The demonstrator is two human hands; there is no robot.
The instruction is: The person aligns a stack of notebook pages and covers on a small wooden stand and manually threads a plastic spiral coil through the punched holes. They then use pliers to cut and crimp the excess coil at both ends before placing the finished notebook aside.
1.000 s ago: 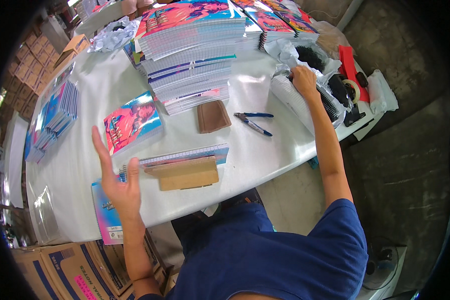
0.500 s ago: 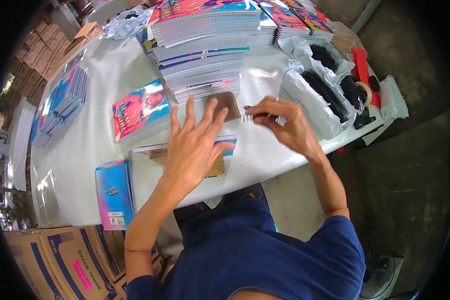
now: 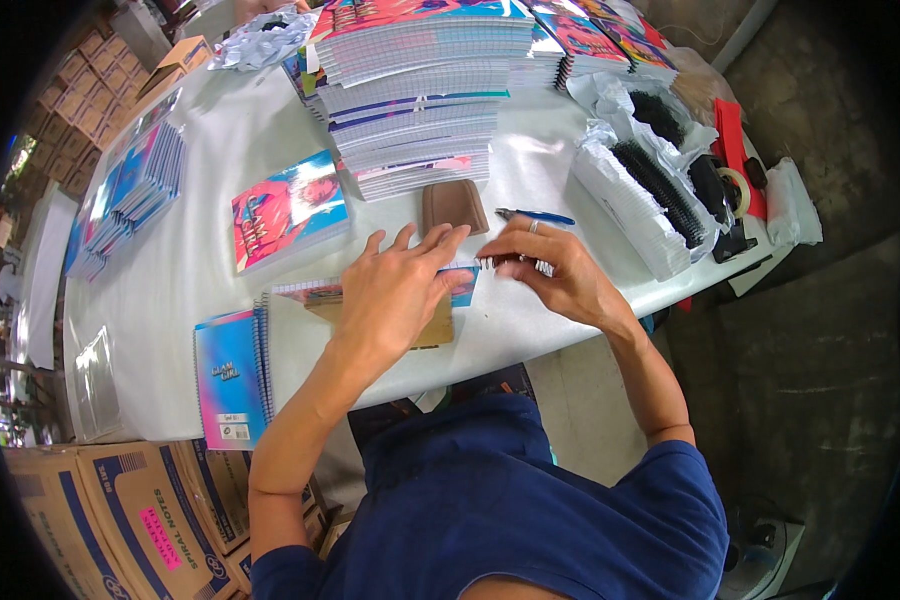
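Notebook stack: far left on the table (image 3: 82,392), the notebooks (image 3: 148,185) fanned, blue and pink.
Cartons: near left, brown cartons (image 3: 135,500) with dark blue bands and printed lettering; a bright pink sticker (image 3: 165,538) carries more lettering.
Bound notebook: near left, a blue-pink spiral notebook (image 3: 228,350), with a title across its cover and a white barcode label (image 3: 234,426) below.
Loose covers: farther off, a pile with a pink and blue picture cover (image 3: 290,205), its title printed large.
Page block: in front of me, a punched page block (image 3: 300,291) lies against a brown stand (image 3: 438,328).
My left hand: over the block (image 3: 395,290), fingers spread, thumb apart; a second ago it was raised well to the left.
Brown pad: just beyond my fingers, a plain brown pad (image 3: 453,203).
My right hand: pinching (image 3: 515,262) a wire coil (image 3: 486,263) at the block's right end; a second ago it was at the coil packet. I cannot tell whether the coil has entered the holes.
Pliers: just beyond that hand, blue-handled pliers (image 3: 548,216), partly hidden.
Coil packet: far right, an opened white packet (image 3: 625,205) of black coils (image 3: 660,195).
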